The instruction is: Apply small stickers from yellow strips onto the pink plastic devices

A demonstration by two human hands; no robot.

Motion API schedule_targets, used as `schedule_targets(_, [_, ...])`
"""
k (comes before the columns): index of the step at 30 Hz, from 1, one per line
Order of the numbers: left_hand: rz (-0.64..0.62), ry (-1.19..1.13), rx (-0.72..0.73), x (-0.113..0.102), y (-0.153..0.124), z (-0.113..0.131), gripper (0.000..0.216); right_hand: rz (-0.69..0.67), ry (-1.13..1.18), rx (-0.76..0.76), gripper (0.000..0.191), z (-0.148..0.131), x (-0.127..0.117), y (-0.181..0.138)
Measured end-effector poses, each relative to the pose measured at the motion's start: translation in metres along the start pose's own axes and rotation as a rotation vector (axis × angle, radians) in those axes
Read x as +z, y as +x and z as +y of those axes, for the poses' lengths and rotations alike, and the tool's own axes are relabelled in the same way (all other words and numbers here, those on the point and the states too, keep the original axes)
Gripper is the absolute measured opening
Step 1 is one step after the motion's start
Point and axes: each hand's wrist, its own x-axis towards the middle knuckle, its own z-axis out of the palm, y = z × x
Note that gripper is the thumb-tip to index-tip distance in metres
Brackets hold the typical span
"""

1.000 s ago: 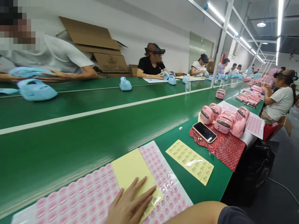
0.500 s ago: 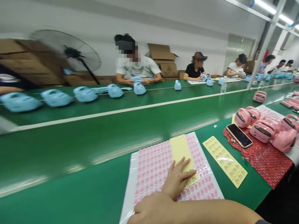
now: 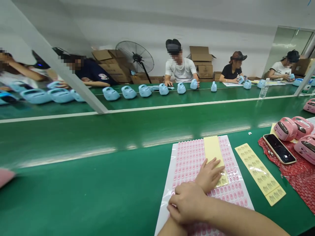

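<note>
- Right hand [image 3: 188, 203] lies across the left hand [image 3: 209, 173], so the left wrist is hidden, and the right fingertips curl under, out of sight.
- Pink sticker sheet [image 3: 187, 157]: near end is under both arms and cut by the bottom edge.
- Yellow label strip [image 3: 261, 175]: print too small to read.
- Pink blur [image 3: 5, 176], near left, cut off, can't tell what.
- Pink device [image 3: 306, 147], right, runs out of frame.

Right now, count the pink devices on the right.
4: two pink devices side by side behind the phone, one cut by the right edge, one farther back. More may be hidden.
</note>
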Motion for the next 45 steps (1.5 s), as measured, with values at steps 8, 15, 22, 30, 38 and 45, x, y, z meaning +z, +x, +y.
schedule_targets(8, [-0.022,0.003,-0.033,-0.003,0.0,0.004,0.03,-0.022,-0.016,0.019,0.022,-0.002,-0.005,-0.001])
schedule_targets(15, [0.019,0.007,-0.019,-0.001,0.0,0.004,0.028,-0.02,-0.018,0.015,0.021,-0.001,-0.004,-0.001])
schedule_targets(22, [0.087,-0.02,-0.018,0.007,-0.001,-0.002,0.023,0.002,0.004,0.001,0.023,0.0,0.0,-0.001])
schedule_targets(30, [0.017,-0.077,-0.054,-0.003,0.001,0.004,0.02,-0.001,-0.004,0.0,0.025,0.0,-0.002,-0.001])
schedule_targets(38, [0.008,-0.078,-0.044,-0.003,0.001,0.001,0.023,0.029,-0.001,-0.006,0.026,0.002,0.003,-0.001])
schedule_targets(45, [0.021,-0.089,-0.06,0.0,0.003,0.001,0.02,0.003,-0.019,-0.01,0.025,0.002,0.001,0.0])
